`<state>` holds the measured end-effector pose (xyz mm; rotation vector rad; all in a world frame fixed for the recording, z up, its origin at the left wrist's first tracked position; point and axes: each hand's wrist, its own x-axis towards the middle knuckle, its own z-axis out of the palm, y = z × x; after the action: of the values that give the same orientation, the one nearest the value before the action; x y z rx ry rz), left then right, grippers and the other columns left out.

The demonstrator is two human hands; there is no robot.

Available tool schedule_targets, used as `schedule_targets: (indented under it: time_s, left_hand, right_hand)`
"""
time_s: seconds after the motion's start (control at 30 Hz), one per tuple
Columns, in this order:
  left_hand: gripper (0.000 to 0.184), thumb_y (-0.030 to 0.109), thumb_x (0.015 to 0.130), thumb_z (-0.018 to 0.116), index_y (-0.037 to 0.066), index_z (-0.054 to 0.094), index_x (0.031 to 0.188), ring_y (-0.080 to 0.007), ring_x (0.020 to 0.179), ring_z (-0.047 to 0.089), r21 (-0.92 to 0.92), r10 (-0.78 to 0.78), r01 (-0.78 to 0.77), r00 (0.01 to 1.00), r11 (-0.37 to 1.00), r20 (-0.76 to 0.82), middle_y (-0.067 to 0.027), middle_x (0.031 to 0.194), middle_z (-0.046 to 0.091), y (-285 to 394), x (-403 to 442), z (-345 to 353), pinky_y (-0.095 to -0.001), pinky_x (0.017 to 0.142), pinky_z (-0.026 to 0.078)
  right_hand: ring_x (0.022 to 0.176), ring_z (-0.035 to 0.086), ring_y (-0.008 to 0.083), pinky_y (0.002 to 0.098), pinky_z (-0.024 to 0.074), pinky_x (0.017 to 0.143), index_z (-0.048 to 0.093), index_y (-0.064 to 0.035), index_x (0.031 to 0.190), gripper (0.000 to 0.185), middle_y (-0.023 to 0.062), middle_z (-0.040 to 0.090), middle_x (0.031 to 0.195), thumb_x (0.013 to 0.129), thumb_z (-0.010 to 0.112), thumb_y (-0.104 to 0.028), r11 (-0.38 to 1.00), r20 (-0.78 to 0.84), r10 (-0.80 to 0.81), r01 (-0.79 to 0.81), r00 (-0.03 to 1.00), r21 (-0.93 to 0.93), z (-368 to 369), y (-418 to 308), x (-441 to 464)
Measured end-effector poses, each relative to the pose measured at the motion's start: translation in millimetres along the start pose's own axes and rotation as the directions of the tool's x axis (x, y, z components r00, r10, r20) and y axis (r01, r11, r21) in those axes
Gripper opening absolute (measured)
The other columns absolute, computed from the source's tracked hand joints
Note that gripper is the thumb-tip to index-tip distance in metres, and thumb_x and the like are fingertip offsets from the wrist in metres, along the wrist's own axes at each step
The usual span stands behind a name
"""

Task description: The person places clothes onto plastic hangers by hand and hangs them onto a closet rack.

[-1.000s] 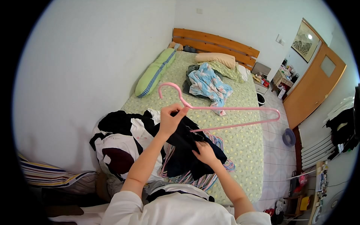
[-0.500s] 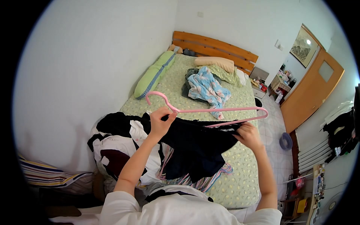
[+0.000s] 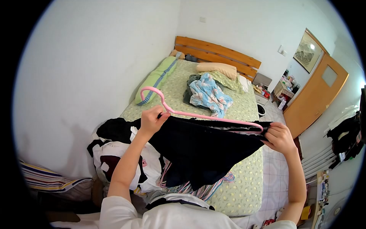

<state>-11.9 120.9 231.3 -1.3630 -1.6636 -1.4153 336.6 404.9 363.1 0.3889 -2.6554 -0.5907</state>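
A pair of black shorts point(image 3: 198, 149) hangs stretched between my hands over the near end of the bed. My left hand point(image 3: 152, 122) is closed at the neck of a pink clothes hanger point(image 3: 213, 117), just below its hook, with the waistband edge beside the fingers. With my right hand point(image 3: 280, 138) I pinch the other end of the waistband and pull it out to the right. The hanger's right end lies inside the waist opening; its lower bar is mostly hidden by the cloth.
Black and white clothes point(image 3: 114, 147) are heaped at the bed's left, beside the wall. A striped cloth point(image 3: 202, 189) lies under the shorts. Farther up the bed point(image 3: 236, 187) are a blue blanket point(image 3: 209, 93), a green bolster point(image 3: 158, 78) and a beige pillow point(image 3: 217, 69).
My right hand has moved right, stretching the waistband wider past the hanger's end. That end has gone from outside the cloth to inside the waist. My left hand has shifted slightly left.
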Motion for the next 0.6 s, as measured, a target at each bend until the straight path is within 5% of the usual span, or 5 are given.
schedule_targets:
  time_s: [0.5, 0.6]
  left_hand:
    - [0.044, 0.039, 0.069, 0.077, 0.009, 0.045, 0.06, -0.0219, 0.045, 0.048, 0.312, 0.216, -0.243, 0.969, 0.918, 0.118, -0.0038, 0.057, 0.045, 21.5, 5.1, 3.6, -0.0324, 0.04, 0.035]
    - [0.044, 0.039, 0.069, 0.077, 0.009, 0.046, 0.059, -0.0216, 0.044, 0.049, 0.339, 0.22, -0.245, 0.969, 0.908, 0.111, -0.0037, 0.057, 0.045, 26.2, 4.4, 16.3, -0.0323, 0.039, 0.036]
  right_hand:
    - [0.075, 0.058, 0.0211, 0.0348, 0.0459, 0.091, 0.053, -0.0074, 0.073, 0.025, 0.0036, 0.055, 0.073, 0.064, 0.072, -0.019, 0.979, 0.002, -0.193, 0.193, 0.981, -0.061, -34.8, -11.9, 51.7]
    - [0.064, 0.056, 0.0218, 0.0337, 0.0482, 0.085, 0.046, -0.0079, 0.064, 0.03, 0.0038, 0.049, 0.062, 0.06, 0.073, -0.017, 0.973, -0.087, -0.229, 0.229, 0.969, -0.016, -38.9, -17.9, 71.8]
